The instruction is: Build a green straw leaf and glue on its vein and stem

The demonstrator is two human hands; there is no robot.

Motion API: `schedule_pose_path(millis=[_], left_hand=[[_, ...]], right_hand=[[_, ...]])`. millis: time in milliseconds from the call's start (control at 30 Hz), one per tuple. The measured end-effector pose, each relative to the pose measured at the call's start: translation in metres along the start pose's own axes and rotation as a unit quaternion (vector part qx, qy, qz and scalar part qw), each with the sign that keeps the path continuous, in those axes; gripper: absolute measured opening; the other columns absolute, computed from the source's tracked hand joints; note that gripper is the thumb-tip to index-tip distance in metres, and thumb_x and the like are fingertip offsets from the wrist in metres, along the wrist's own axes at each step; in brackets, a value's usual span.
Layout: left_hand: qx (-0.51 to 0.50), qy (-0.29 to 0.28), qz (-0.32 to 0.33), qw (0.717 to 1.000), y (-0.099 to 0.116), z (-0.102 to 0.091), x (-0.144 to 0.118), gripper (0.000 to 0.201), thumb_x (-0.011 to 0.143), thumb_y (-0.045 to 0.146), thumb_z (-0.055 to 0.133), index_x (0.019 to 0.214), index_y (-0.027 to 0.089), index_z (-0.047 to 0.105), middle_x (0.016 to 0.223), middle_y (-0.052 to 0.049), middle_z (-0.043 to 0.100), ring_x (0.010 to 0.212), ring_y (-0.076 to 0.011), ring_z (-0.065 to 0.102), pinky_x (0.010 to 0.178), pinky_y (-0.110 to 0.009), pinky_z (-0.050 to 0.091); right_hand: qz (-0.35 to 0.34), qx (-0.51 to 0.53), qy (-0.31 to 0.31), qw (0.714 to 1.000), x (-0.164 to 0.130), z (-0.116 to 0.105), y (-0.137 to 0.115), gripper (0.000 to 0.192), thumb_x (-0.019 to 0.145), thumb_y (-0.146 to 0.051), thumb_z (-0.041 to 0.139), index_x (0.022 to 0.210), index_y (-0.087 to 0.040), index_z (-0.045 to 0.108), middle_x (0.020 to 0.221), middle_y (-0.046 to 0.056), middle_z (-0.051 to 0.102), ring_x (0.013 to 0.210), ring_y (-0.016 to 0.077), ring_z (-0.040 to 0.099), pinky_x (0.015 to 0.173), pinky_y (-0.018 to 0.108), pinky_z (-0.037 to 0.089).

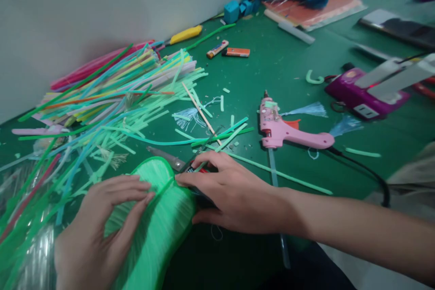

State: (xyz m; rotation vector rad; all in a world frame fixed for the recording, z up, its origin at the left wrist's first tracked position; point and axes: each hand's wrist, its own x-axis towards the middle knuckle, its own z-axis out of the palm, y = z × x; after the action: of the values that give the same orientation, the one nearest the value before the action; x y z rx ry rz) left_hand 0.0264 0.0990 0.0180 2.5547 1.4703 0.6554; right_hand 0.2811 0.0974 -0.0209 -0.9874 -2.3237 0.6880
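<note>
1. From my remote seat I watch a green leaf-shaped piece (pixel 170 226), to the left of and nearer the wearer than the pink glue gun (pixel 277 131), my landmark throughout.
2. Its long axis follows the raised midrib (pixel 166 188), slanting from the lower left up and away from the wearer, leaning toward the glue gun's side. The farther end shows; the nearer end runs beyond what I can see.
3. The left hand (pixel 88 231) pinches at the midrib with thumb and forefinger. The right hand (pixel 227 186) sets its forefinger on the midrib's farther end, its other fingers curled over open scissors (pixel 175 161); whether it truly grips them, I cannot tell.
4. I judge the step in hand to be steadying or setting that midrib. To me, the next move calls for a firm left pinch and the strip kept straight, with the blades clear of the rim.
5. Left of the glue gun lie a wooden stick (pixel 200 113) and, farther left, a heap of coloured stems (pixel 152 86).
6. Beyond the glue gun and leftward, an orange lighter (pixel 237 52) rests on the green counter (pixel 282 72); rightward and beyond stands a purple device (pixel 365 95).
</note>
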Motion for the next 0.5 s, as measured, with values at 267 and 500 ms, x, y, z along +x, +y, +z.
schedule_pose_path(millis=[267, 500], left_hand=[[-0.016, -0.047, 0.051, 0.997, -0.003, 0.003, 0.006, 0.023, 0.096, 0.023, 0.059, 0.115, 0.034, 0.066, 0.116, 0.003, 0.072, 0.118, -0.0227, 0.06, 0.1, -0.043, 0.048], [-0.043, -0.104, 0.052, 0.992, -0.009, 0.018, 0.011, 0.032, 0.095, 0.024, 0.06, 0.125, 0.035, 0.059, 0.144, -0.003, 0.054, 0.136, -0.0259, 0.048, 0.109, -0.047, 0.043]], right_hand=[[-0.014, -0.002, 0.023, 1.0, 0.001, 0.0, -0.001, 0.061, 0.085, -0.034, 0.077, 0.136, -0.009, 0.055, 0.122, 0.014, 0.068, 0.12, 0.0297, 0.051, 0.1, 0.043, 0.047], [-0.072, -0.08, 0.044, 0.993, 0.0, -0.001, -0.001, 0.046, 0.093, -0.035, 0.068, 0.131, -0.01, 0.057, 0.113, 0.014, 0.072, 0.119, 0.0276, 0.052, 0.094, 0.042, 0.046]])
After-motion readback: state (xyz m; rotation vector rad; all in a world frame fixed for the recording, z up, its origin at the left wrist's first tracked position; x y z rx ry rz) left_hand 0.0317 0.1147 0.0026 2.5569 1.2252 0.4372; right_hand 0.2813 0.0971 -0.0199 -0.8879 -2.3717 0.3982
